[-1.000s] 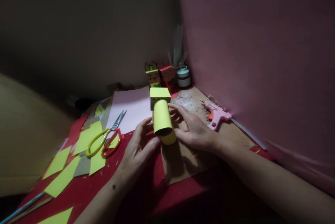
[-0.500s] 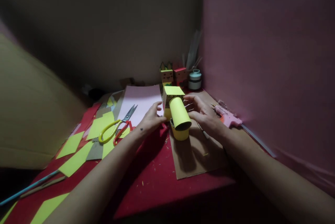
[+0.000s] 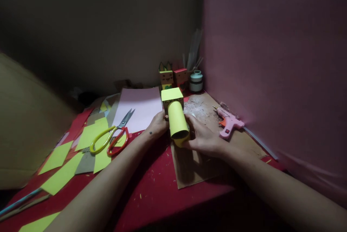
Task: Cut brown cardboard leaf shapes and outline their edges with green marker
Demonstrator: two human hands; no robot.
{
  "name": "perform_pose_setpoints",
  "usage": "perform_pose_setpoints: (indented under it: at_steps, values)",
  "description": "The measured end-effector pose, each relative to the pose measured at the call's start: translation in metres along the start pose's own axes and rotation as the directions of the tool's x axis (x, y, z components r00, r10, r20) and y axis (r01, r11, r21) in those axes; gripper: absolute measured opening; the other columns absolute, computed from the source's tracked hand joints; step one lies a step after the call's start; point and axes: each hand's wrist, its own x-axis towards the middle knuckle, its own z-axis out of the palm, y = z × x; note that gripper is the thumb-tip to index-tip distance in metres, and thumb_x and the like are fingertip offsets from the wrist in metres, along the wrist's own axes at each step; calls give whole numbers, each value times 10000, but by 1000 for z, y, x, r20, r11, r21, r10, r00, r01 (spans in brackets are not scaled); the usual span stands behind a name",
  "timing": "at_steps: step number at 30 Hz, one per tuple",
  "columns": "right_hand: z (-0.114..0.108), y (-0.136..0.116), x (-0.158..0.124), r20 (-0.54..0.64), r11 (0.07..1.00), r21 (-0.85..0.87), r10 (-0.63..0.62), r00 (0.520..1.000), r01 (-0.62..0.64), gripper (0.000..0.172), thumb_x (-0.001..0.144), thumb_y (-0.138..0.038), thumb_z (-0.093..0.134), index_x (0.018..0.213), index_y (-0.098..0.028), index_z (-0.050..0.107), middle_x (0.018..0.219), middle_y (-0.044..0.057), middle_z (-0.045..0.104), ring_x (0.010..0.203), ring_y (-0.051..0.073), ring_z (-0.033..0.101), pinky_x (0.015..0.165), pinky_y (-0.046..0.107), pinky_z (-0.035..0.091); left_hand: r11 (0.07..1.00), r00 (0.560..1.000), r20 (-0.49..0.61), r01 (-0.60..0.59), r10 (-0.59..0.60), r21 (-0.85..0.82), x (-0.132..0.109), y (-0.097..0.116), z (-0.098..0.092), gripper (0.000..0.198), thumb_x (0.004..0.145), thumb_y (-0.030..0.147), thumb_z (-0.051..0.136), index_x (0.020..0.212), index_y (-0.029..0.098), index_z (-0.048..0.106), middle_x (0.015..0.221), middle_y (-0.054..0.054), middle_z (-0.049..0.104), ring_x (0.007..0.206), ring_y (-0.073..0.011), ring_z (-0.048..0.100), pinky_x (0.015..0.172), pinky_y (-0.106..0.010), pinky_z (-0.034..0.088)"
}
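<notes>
Left hand (image 3: 158,126) and right hand (image 3: 204,138) clasp a yellow paper-wrapped tube (image 3: 177,120) from both sides, its open end toward camera. Tube butts against a yellow-topped cardboard cube (image 3: 171,96). Both sit on a brown cardboard sheet (image 3: 195,170). Yellow-and-orange-handled scissors (image 3: 111,138) lie left; pink glue gun (image 3: 229,123) lies right by the wall.

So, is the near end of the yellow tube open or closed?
Open: the yellow tube shows a dark hollow at its near end.
</notes>
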Motion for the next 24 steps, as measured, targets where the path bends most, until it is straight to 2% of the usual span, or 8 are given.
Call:
perform_pose_setpoints:
  at_steps: [4, 9, 12, 19, 24]
  values:
    - [1, 7, 1, 7, 999, -34, -16, 1000, 16, 657, 684, -196, 724, 1276, -196, 441, 1175, 103, 573, 1069, 278, 569, 920, 427, 491, 998, 999, -25, 49, -48, 41, 4, -5, 1, 323, 899, 349, 593, 1160, 159, 575, 1166, -78, 605, 992, -221, 616, 837, -427, 538]
    - [1, 6, -2, 40, 998, -53, -15, 999, 17, 417, 724, -198, 692, 1105, -195, 524, 1030, 70, 616, 974, 265, 591, 840, 414, 509, 994, 994, -35, 107, -106, 29, 4, -4, 2, 325, 900, 354, 591, 1161, 159, 576, 1163, -75, 606, 985, -222, 618, 827, -420, 542]
    - [1, 4, -3, 49, 997, -69, -21, 999, 24, 346, 735, -206, 685, 1048, -198, 538, 999, 65, 621, 934, 258, 590, 795, 404, 515, 993, 992, -31, 119, -119, 10, 4, -2, 2, 327, 901, 350, 590, 1167, 160, 572, 1166, -78, 605, 984, -218, 619, 826, -421, 543]
    - [0, 4, -4, 51, 993, -108, -38, 998, 43, 322, 741, -161, 661, 1040, -201, 547, 990, 60, 618, 900, 244, 586, 771, 390, 505, 995, 993, -63, 96, -96, 5, 4, -3, 4, 331, 904, 352, 587, 1174, 162, 568, 1177, -83, 601, 997, -219, 615, 838, -429, 538]
    - [0, 8, -4, 49, 990, -123, -60, 997, 66, 454, 748, -156, 665, 1177, -202, 524, 1131, 72, 601, 1018, 259, 572, 862, 402, 487, 995, 998, -58, 42, -37, 86, 1, 0, 4, 322, 904, 355, 586, 1158, 158, 575, 1147, -76, 612, 966, -212, 623, 815, -413, 545]
